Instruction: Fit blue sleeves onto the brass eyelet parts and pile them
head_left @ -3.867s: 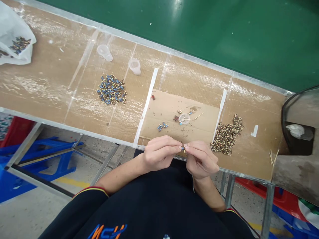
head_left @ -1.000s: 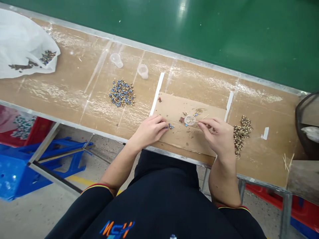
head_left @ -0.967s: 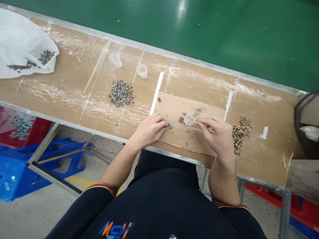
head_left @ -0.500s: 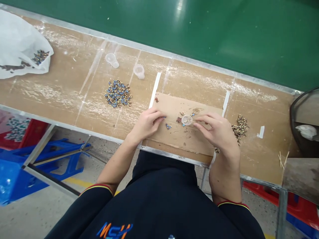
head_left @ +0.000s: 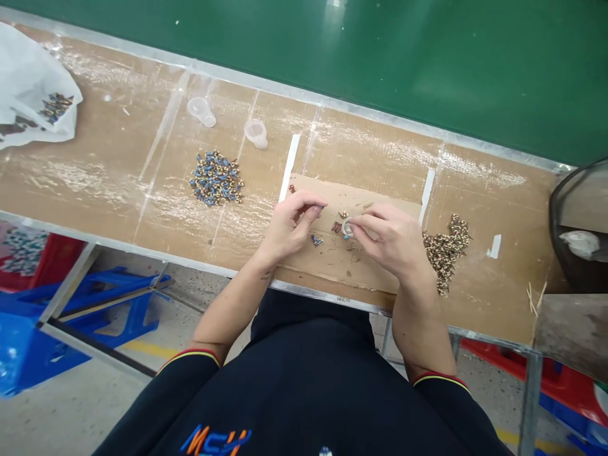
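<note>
Between the thumb and forefinger of my left hand (head_left: 292,223) is a small blue piece (head_left: 320,207). My right hand (head_left: 392,240) is pinched at the small clear cup (head_left: 348,228); whatever its fingertips hold is too small to make out. Both hands are over a cardboard sheet (head_left: 327,263). On the sheet, a few blue pieces (head_left: 316,240) lie near my left hand, and a reddish-brown piece (head_left: 337,227) sits just left of the cup. A gold piece (head_left: 343,215) rests above it.
A pile of blue and gold pieces (head_left: 217,178) lies left, below two translucent scoops (head_left: 202,112) (head_left: 256,134). Brass-coloured pieces (head_left: 445,250) are heaped right. White cloth (head_left: 33,82) bears more pieces at far left. Thin sticks (head_left: 536,299) lie at far right.
My left hand has risen slightly with its blue piece. My right hand has moved left, closer to the cup, and now partly covers it. The whole view has shifted a little.
</note>
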The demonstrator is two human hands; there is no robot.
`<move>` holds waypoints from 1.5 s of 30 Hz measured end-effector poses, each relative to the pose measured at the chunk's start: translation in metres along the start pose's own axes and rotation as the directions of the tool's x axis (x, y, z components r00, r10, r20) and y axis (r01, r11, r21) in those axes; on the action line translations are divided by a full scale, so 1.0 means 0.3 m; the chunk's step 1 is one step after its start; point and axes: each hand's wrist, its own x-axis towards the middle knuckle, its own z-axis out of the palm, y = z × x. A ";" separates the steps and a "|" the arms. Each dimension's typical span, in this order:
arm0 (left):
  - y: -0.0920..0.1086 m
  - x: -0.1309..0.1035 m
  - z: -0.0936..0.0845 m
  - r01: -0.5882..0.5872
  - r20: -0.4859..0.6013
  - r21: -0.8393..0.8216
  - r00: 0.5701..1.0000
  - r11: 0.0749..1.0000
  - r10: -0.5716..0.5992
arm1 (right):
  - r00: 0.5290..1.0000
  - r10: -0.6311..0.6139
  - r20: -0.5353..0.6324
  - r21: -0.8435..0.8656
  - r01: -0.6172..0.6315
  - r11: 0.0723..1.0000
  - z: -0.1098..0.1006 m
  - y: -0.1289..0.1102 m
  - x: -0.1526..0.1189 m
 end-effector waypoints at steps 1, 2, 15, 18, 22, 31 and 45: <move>-0.007 -0.009 0.008 0.007 -0.009 -0.017 1.000 1.000 -0.008 | 1.000 0.002 -0.013 0.023 -0.002 1.000 0.007 0.004 -0.005; -0.012 -0.017 0.014 0.010 -0.017 -0.021 1.000 1.000 -0.010 | 1.000 0.010 -0.029 0.040 -0.009 0.999 0.013 0.009 -0.010; -0.012 -0.060 0.045 -0.014 -0.075 0.059 0.997 0.998 0.019 | 0.990 0.036 -0.137 0.042 -0.030 0.999 0.052 0.018 -0.023; -0.016 -0.067 0.051 -0.002 -0.089 0.032 0.996 0.999 0.004 | 0.991 -0.012 -0.132 0.071 0.021 0.997 0.053 0.018 -0.023; -0.013 -0.070 0.057 -0.052 -0.070 -0.017 0.996 0.999 0.050 | 0.991 0.008 -0.135 0.049 -0.001 0.999 0.053 0.019 -0.023; 0.017 -0.066 0.069 -0.157 -0.053 0.028 0.986 0.987 0.159 | 0.911 0.112 -0.396 0.173 -0.046 0.984 0.000 0.008 -0.038; 0.025 -0.079 0.077 -0.183 0.007 -0.024 0.983 0.983 0.183 | 0.839 0.092 -0.537 0.363 0.132 0.922 0.027 -0.046 -0.029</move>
